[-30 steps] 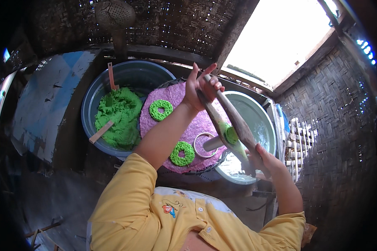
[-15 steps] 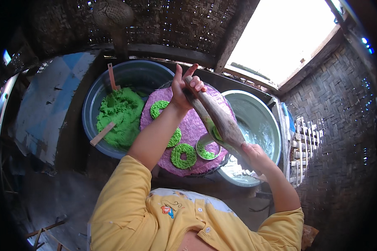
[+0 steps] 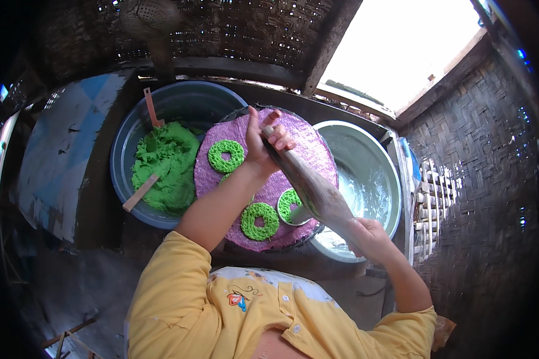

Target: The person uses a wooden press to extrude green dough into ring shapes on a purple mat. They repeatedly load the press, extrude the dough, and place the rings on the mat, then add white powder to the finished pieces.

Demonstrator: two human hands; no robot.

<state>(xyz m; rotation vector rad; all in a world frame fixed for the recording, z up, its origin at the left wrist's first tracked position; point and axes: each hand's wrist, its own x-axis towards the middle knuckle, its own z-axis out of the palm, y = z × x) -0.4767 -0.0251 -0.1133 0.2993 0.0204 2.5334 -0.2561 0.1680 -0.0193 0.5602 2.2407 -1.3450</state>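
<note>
Left hand [image 3: 269,143]: half curled round top of wooden tool [image 3: 320,194], thumb and one finger loose | Right hand [image 3: 370,240]: wrapped round lower end | Wooden tool: slanting over pink mat [image 3: 308,149]

Left hand [image 3: 266,146], thumb raised, and right hand [image 3: 372,240] grip.

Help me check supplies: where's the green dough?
In the head view, the green dough sits at left, inside the blue basin beside the pink mat.
</note>
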